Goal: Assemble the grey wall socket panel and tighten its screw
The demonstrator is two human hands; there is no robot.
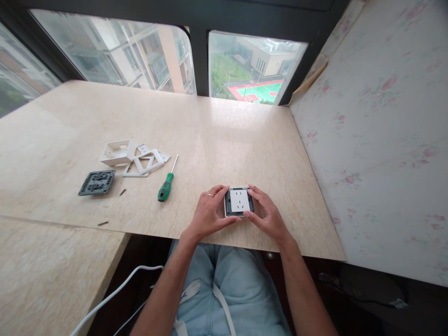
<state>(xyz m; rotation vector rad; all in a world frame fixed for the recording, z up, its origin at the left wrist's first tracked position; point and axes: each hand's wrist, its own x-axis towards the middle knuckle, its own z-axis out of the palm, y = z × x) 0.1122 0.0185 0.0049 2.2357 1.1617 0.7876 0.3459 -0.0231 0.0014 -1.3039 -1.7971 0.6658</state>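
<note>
A wall socket with a white face and dark grey frame lies near the front edge of the counter, slots facing up. My left hand grips its left side, fingertips at the top corner and thumb along the lower edge. From the other side my right hand holds the right edge, with the thumb at the lower right corner. Both hands are closed on it; the underside is hidden. A green-handled screwdriver rests to the left, its shaft pointing toward the window.
Farther left are a white mounting box, white frames partly overlapping, and a dark grey socket back. Two screws, one screw near them and another screw, lie loose. A papered wall bounds the right side.
</note>
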